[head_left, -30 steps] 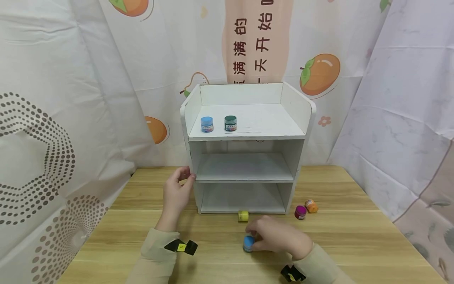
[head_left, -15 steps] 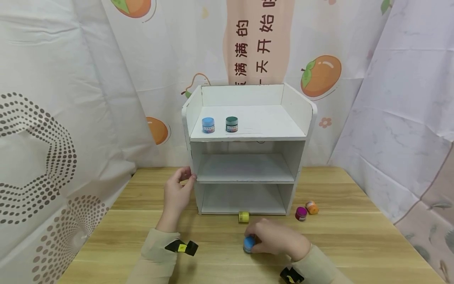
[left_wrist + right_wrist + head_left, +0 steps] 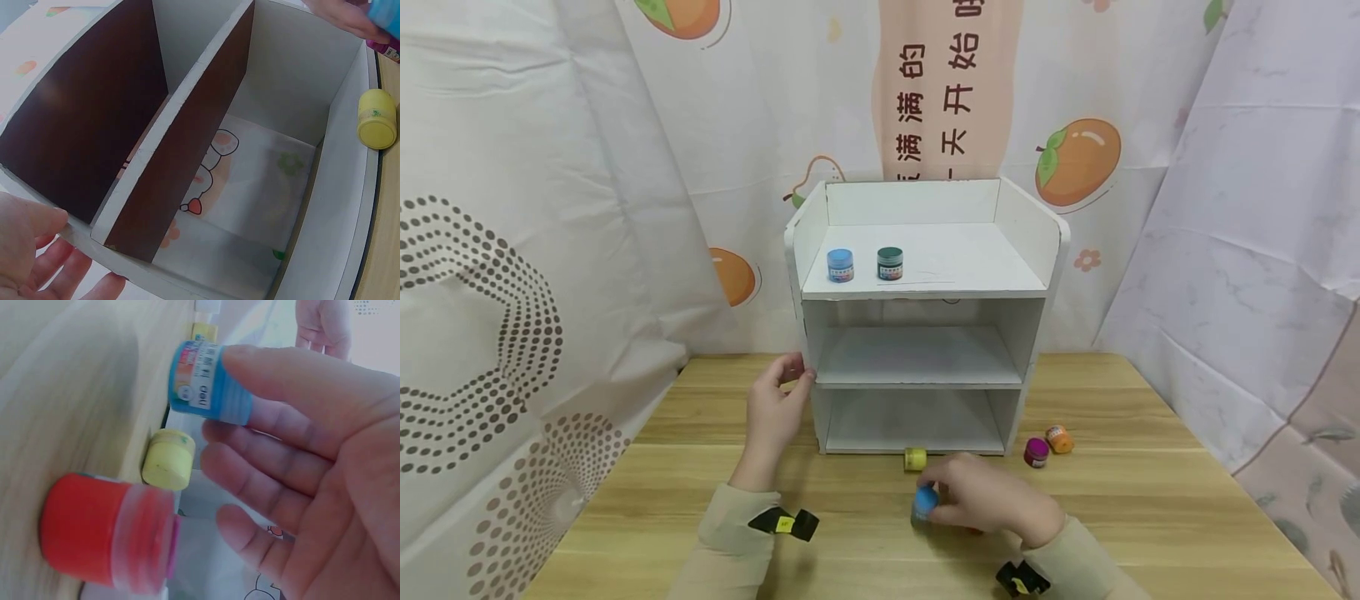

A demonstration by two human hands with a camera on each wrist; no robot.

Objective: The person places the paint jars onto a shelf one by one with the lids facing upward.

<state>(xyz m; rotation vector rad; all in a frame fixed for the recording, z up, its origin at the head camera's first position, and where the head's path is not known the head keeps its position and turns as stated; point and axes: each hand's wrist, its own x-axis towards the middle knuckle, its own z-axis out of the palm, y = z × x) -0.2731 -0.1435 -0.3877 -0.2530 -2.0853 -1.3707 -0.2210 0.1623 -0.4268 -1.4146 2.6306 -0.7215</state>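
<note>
My right hand (image 3: 981, 496) pinches a blue paint jar (image 3: 203, 381) between thumb and fingers, tilted and just off the table. Close by on the table stands a red paint jar (image 3: 94, 531), mostly hidden under the hand in the head view. My left hand (image 3: 775, 408) touches the left side of a white shelf unit (image 3: 917, 387), thumb at its front edge and relaxed fingers along the outside. A yellow paint jar (image 3: 915, 459) lies against the unit's base. On the top board stand a light blue jar (image 3: 840, 265) and a dark green jar (image 3: 890, 263).
Right of the unit, a purple jar (image 3: 1036, 452) stands beside an orange jar (image 3: 1060, 439) lying on its side, both on the wooden table (image 3: 1120, 517). Printed curtains (image 3: 760, 100) hang behind and at both sides.
My right hand has raised the blue jar slightly from the table, and a bit of red now shows beneath the palm. The left hand stays at the unit's side.
</note>
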